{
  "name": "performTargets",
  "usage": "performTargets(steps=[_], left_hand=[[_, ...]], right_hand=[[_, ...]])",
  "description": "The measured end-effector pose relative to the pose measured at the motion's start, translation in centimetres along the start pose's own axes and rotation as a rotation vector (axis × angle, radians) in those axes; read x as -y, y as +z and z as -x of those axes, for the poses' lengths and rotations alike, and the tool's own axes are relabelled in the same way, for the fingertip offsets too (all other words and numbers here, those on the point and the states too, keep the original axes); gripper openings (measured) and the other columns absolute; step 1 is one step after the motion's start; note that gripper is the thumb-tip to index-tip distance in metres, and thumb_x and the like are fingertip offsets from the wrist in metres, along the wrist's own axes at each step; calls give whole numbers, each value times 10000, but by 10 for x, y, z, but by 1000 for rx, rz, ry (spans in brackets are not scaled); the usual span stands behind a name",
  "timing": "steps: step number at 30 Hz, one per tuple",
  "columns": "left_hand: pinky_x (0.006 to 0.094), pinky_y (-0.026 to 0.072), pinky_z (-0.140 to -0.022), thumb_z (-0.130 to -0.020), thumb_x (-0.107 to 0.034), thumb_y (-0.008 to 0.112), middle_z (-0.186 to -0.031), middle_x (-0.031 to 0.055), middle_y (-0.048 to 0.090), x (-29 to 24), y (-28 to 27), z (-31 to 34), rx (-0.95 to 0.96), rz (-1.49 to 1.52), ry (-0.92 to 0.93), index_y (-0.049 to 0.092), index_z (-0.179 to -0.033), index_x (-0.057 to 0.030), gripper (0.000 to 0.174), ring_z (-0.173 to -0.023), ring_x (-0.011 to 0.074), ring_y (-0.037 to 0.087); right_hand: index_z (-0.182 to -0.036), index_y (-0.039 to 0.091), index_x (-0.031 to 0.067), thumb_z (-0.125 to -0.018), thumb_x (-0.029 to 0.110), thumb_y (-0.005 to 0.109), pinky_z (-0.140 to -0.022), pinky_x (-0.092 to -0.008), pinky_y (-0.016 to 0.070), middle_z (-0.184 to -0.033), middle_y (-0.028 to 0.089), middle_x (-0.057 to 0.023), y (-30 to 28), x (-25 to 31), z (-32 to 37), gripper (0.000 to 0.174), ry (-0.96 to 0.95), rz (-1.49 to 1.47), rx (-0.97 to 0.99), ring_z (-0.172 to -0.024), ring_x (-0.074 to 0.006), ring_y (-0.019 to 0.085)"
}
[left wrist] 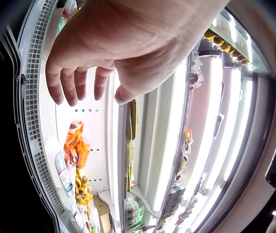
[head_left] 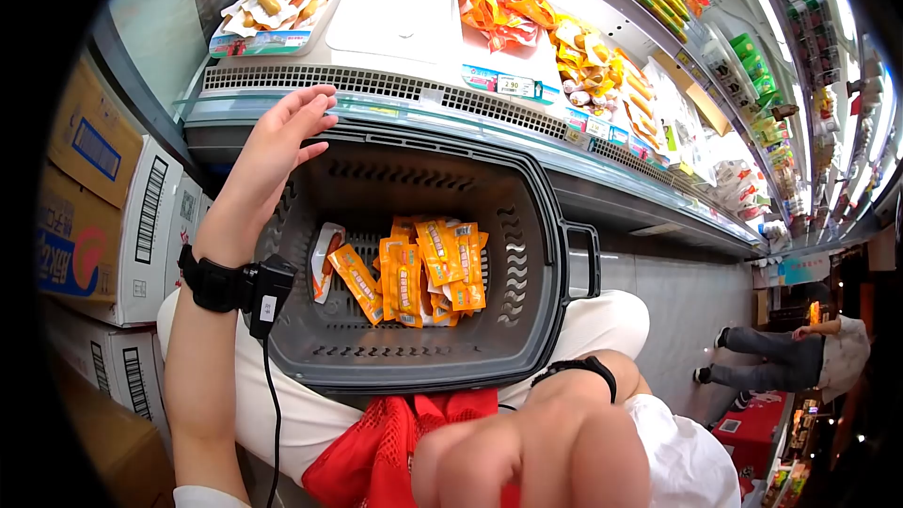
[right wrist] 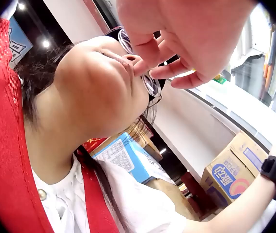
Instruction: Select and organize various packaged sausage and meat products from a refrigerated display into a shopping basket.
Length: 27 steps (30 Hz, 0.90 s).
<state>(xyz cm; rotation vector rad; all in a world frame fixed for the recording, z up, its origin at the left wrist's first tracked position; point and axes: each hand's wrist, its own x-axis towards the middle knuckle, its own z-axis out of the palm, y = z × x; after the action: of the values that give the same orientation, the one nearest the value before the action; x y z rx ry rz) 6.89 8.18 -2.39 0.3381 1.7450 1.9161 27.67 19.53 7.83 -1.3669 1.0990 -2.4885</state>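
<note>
My left hand (head_left: 287, 136) is held above the upper left rim of a dark grey basket (head_left: 386, 372), fingers loosely extended and holding nothing. The left wrist view shows the same hand (left wrist: 123, 48), fingers hanging before lit shelves. Inside the basket lie several orange packets (head_left: 404, 277) and a white-and-red packet (head_left: 324, 263) at the left. My right hand (head_left: 536, 456), blurred, is close to the head camera. In the right wrist view that hand (right wrist: 191, 39) has loosely bent, empty fingers close to the face; whether they touch it I cannot tell.
A chilled display with a white tray of packets (head_left: 282, 0), orange packets (head_left: 503, 9) and yellow packets (head_left: 583, 52) runs behind the basket. Cartons (head_left: 127, 226) are stacked at left. A person (head_left: 800, 357) stands in the aisle at right.
</note>
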Motion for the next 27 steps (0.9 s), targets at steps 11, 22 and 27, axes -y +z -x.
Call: performTargets(steps=[11,22,27], left_hand=[[253,388,-824,-869,-291,501,-1090,5,514,-3,-12,-7,-83,75,120,482,-1140,-68,352,-1003,101,489],[253,393,-812,-851,-279,534,-1021,22,541,-15,-30,-21,-114,245,160,532,-1055,-51,306,-959,116,497],[231,406,-710,-821,-251,540,-887,28,538,-19,-41,-31,-183,336,226,526,-991,-16,291,-849,91,501]], right_hand=[[-1009,523,21,-812,37,473,-820,-276,424,-926,578,-87,-168,-125,115,203,1407,856,-331,-925,-163,533],[-1146,530,89,-757,229,466,-992,-449,262,-1156,503,-202,-254,-370,320,419,1677,1052,65,-1184,-428,303],[-1247,396,106,-809,290,425,-959,-460,311,-1245,350,-306,-220,-385,305,476,1759,993,-828,-1090,-466,416]])
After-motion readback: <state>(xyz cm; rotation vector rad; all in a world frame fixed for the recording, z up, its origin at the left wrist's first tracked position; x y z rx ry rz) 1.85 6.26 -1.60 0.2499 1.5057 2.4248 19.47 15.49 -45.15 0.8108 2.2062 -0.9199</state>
